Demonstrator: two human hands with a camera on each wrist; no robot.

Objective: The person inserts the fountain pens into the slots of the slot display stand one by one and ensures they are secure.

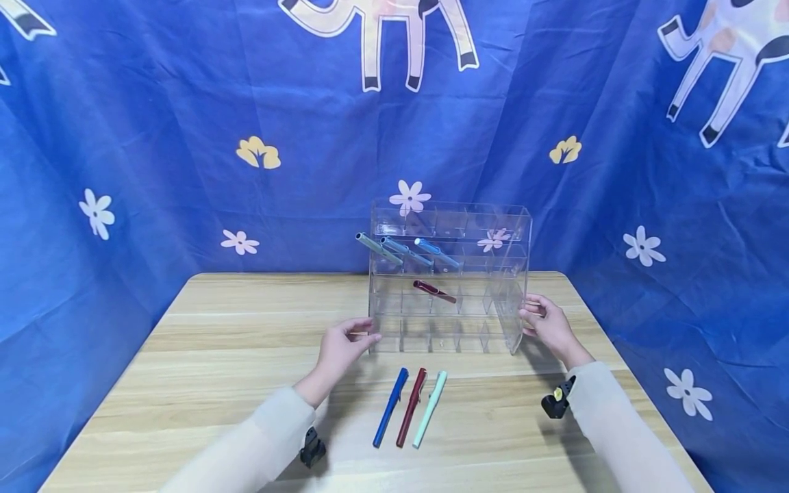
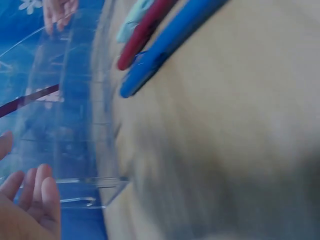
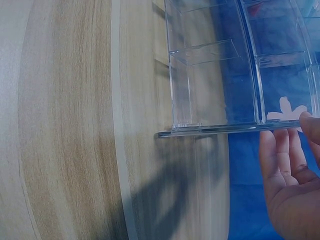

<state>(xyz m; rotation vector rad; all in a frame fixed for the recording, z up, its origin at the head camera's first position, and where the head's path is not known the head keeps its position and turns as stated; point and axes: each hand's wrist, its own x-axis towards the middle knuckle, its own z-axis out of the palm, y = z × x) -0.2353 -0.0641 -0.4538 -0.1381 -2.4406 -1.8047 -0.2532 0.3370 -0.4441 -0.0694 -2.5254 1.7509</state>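
Observation:
A clear acrylic pen stand [image 1: 510, 316] with stepped, divided tiers stands on the table. My left hand [image 1: 343, 348] grips its lower left side, thumb at the front. At the right side, my right hand [image 1: 550, 331] holds the edge between thumb and fingers; the right wrist view shows those fingers against the outside of the side panel. A grey-green pen [image 1: 379, 249], a blue pen [image 1: 408, 252] and a lighter blue pen [image 1: 437, 253] lean in an upper tier. Below them rests a dark red pen [image 1: 435, 292].
On the table [image 1: 246, 322] before the stand lie a dark blue pen [image 1: 390, 409], another dark red pen [image 1: 411, 409] and a mint pen [image 1: 429, 411], side by side. A blue printed curtain [image 1: 308, 205] hangs behind and along both sides.

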